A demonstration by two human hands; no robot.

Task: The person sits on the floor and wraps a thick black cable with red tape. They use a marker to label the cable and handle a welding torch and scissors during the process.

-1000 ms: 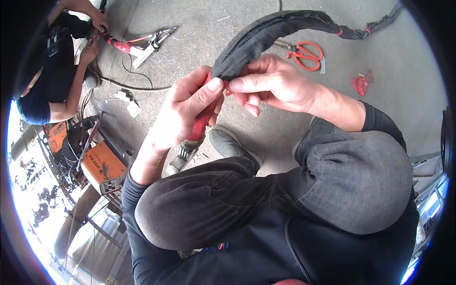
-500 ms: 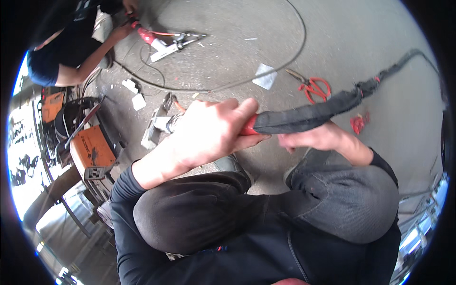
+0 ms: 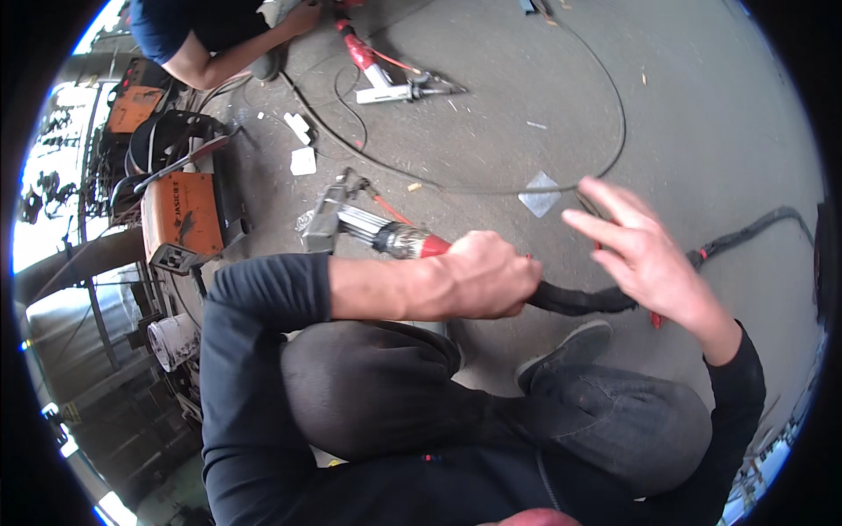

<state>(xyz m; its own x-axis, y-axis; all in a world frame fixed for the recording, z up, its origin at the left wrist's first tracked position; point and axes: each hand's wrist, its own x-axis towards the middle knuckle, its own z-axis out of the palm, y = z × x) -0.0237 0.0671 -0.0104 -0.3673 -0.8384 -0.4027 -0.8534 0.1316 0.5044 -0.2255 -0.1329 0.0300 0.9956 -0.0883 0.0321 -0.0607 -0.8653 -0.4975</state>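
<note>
we have black sleeve banded; near end hidden, can't tell. left hand clenched on red handle, right hand empty.

That cable wrapping looks like matt black cloth, creased and rough; the tool head seems dull metal, the red grip smoother; the floor here is gritty, matt concrete.

Grey floor — strewn with white scraps, orange machine leftward, glaring light beyond
</note>
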